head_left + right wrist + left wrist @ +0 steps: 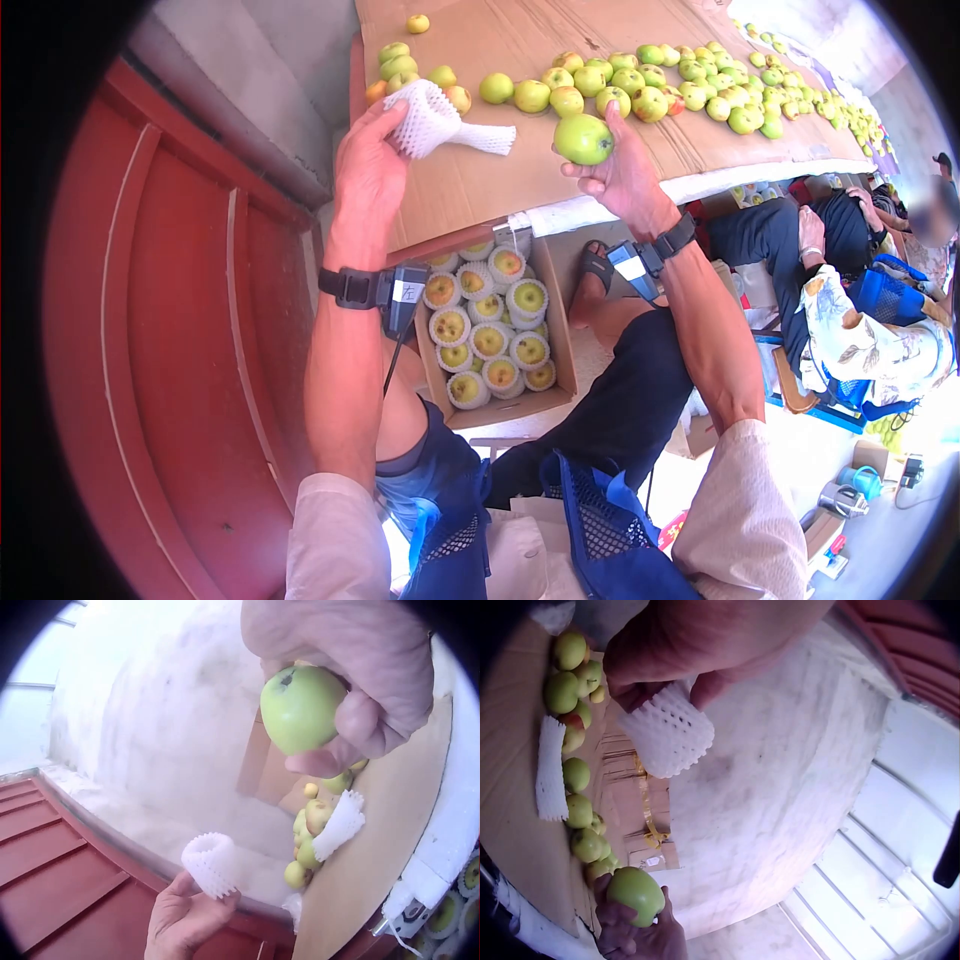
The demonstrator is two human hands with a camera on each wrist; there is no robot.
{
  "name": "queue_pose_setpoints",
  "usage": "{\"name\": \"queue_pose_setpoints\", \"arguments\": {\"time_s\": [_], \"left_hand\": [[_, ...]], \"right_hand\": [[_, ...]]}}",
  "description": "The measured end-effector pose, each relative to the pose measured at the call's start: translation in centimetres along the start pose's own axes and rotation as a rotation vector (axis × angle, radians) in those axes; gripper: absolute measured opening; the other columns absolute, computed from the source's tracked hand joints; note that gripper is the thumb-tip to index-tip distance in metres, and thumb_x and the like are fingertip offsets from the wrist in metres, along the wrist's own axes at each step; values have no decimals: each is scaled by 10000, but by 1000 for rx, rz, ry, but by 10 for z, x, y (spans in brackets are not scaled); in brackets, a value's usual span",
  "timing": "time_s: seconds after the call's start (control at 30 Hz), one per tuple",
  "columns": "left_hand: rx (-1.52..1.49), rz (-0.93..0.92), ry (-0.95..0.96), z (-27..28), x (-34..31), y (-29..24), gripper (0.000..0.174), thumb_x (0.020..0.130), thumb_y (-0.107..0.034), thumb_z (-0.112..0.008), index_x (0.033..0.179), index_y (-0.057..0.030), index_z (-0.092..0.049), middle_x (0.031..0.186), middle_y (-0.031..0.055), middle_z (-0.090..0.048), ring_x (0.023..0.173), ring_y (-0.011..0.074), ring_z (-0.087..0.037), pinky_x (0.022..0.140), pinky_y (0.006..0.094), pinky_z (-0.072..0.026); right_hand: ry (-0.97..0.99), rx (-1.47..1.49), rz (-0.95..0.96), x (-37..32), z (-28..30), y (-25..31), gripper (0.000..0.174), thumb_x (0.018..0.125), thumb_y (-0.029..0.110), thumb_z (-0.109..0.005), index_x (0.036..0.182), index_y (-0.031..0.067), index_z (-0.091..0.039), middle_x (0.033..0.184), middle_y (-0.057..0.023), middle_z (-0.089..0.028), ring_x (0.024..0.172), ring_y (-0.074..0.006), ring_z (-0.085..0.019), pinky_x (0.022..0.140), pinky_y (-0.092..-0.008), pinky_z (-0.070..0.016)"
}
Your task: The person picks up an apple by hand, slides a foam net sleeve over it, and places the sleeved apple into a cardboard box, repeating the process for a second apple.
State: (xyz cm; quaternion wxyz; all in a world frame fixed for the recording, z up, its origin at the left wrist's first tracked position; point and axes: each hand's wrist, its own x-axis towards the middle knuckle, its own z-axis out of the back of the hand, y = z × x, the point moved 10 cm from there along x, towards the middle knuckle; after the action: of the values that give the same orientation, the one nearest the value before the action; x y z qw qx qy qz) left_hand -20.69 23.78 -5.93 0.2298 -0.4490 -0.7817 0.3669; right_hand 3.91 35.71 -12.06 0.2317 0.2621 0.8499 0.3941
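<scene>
My left hand [372,165] pinches a white foam net sleeve [424,118] by its side; the sleeve stands expanded and empty, its wide round mouth showing in the right wrist view. A green apple [583,139] rests in the curled fingers of my right hand [630,175], to the right of the sleeve and apart from it. In the left wrist view the same apple [636,895] is held in my right hand's fingertips. Another foam sleeve [486,138] lies flat on the cardboard-covered table [450,190], between the two hands.
Many loose apples [745,119] spread across the table's far side. Below its near edge a cardboard box [566,365] holds several foam-wrapped apples [489,341]. A red panelled surface [185,330] stands at the left. Another person [860,330] sits at the right.
</scene>
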Motion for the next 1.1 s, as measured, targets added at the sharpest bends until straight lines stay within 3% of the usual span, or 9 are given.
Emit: {"name": "queue_pose_setpoints", "arguments": {"time_s": [0.2, 0.3, 0.53, 0.6, 0.8, 1.1], "left_hand": [[2, 6, 3, 2, 0, 0, 383, 1013, -63, -536, 1379, 51, -521, 1368, 142, -582, 1284, 234, -548, 1141, 377, -410], [4, 6, -1, 1, 0, 0, 391, 1015, -67, -535, 1388, 51, -516, 1373, 140, -579, 1287, 232, -546, 1144, 373, -406], [-1, 9, 32, 1, 2, 1, 432, 1010, -62, -541, 1423, 55, -485, 1400, 146, -564, 1319, 237, -528, 1158, 375, -394], [-7, 16, 26, 4, 4, 2, 436, 1010, -58, -539, 1426, 57, -480, 1406, 147, -560, 1325, 240, -524, 1163, 380, -391], [-35, 24, 26, 7, 5, 5, 440, 1007, -45, -535, 1429, 62, -472, 1419, 151, -548, 1333, 245, -519, 1174, 390, -386], [-6, 21, 10, 4, 2, 4, 431, 1011, -52, -535, 1423, 63, -480, 1410, 154, -558, 1335, 244, -521, 1170, 390, -394]], "right_hand": [[-30, -121, -5, -1, -2, -1, 493, 944, 499, -670, 1246, 135, -533, 1045, -63, -642, 789, -220, -679, 424, -209, -301], [-40, -112, 24, -6, -6, 2, 496, 916, 457, -709, 1230, 109, -546, 1053, -60, -642, 795, -216, -683, 430, -210, -305], [-17, -184, 48, -10, -13, 9, 495, 916, 482, -693, 1172, 77, -566, 1039, -75, -653, 782, -205, -691, 429, -213, -315], [-16, -137, 36, -8, -13, 6, 471, 980, 468, -613, 1222, 72, -529, 974, -117, -676, 658, -203, -678, 392, -217, -332], [-67, -89, 37, -8, -6, 8, 454, 1009, 460, -537, 1210, 53, -528, 957, -193, -691, 592, -221, -664, 393, -233, -384], [-82, -2, 35, -9, -3, 9, 417, 1003, 444, -514, 1224, 90, -504, 956, -196, -680, 572, -224, -636, 405, -255, -368]]}}
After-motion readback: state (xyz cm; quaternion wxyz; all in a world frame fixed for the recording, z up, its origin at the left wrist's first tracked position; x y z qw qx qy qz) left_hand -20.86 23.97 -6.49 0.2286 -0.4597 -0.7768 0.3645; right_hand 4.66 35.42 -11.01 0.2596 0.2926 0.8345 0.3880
